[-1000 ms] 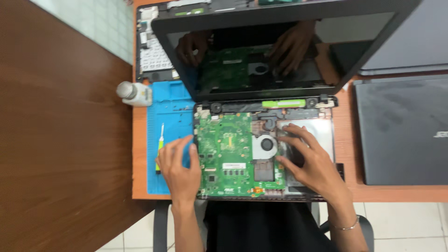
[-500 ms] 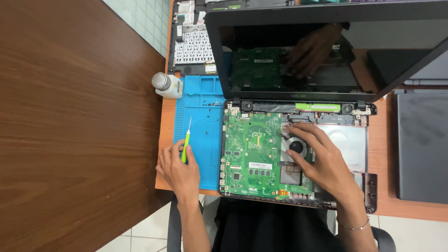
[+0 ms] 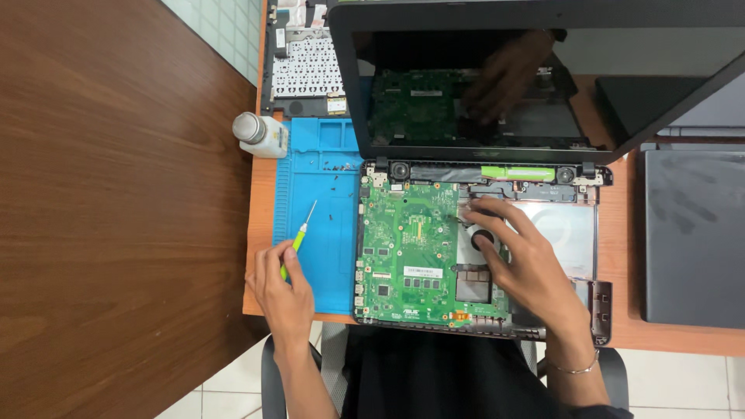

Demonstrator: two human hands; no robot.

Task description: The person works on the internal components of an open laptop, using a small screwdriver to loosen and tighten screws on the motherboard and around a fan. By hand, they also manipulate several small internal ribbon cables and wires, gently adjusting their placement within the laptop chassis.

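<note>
From the head camera we see our left hand at the near edge of the blue mat, fingers curled around a green-handled screwdriver whose tip points away from us. Our right hand lies loose and spread inside the opened laptop, fingertips touching the fan just beside the green circuit board. A small bottle stands on the desk.
</note>
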